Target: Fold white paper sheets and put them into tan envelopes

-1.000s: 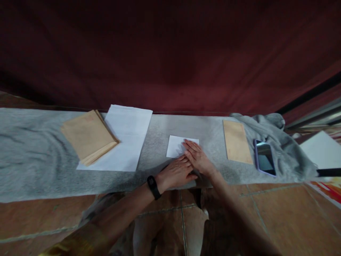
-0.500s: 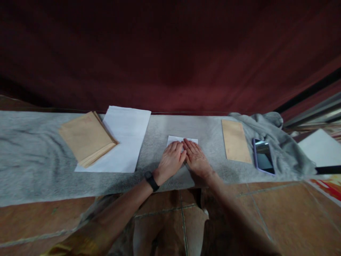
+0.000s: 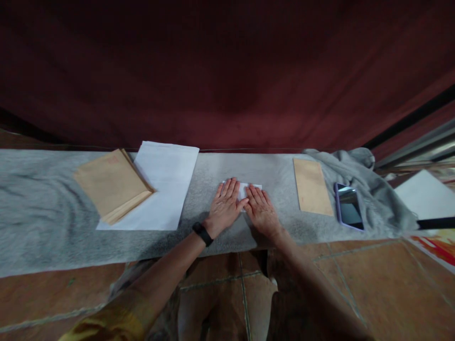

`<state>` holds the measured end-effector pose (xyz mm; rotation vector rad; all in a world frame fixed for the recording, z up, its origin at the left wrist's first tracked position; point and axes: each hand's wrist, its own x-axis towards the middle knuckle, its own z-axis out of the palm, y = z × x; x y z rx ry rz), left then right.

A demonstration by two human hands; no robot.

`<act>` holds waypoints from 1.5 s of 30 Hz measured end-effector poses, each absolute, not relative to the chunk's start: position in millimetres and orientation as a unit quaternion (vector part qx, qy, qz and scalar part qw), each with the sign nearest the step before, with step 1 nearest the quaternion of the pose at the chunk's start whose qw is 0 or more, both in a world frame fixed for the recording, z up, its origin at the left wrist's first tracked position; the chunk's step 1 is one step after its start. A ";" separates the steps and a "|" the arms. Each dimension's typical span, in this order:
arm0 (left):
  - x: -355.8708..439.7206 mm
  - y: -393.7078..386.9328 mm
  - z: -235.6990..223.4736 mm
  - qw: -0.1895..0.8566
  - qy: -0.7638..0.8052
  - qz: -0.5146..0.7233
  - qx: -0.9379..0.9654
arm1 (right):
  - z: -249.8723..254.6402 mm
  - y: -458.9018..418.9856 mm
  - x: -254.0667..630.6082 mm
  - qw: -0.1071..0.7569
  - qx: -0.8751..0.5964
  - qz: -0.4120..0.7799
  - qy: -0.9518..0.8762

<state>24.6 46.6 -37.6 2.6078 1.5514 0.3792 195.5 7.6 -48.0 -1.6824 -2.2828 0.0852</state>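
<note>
A small white folded paper (image 3: 242,191) lies on the grey cloth, mostly covered by my two hands. Flat across its left part rests my left hand (image 3: 224,204), fingers extended and a black band on the wrist. My right hand (image 3: 261,208) presses palm down on the right part, its fingers stretched out too. The thumb of the left hand reaches toward the right hand, and the paper shows between them.
Leftward, a stack of brown envelopes (image 3: 113,182) overlaps white paper sheets (image 3: 174,180). To the right lie a single brown envelope (image 3: 312,187) and a phone (image 3: 349,206). Grey cloth (image 3: 220,166) covers the long narrow surface; a dark red curtain (image 3: 227,94) hangs behind.
My left hand has moved up and left from beside the right hand onto the paper's left part. The right hand has stayed on the right part, now lying flat.
</note>
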 end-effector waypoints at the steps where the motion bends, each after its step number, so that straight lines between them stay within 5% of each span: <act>1: 24.1 47.3 -36.6 0.041 0.511 0.121 0.850 | -48.2 7.5 196.6 0.150 -0.591 0.024 -0.792; 45: 7.5 60.3 -28.8 0.020 0.576 0.057 0.815 | -38.9 21.0 239.8 0.097 -0.683 0.003 -0.724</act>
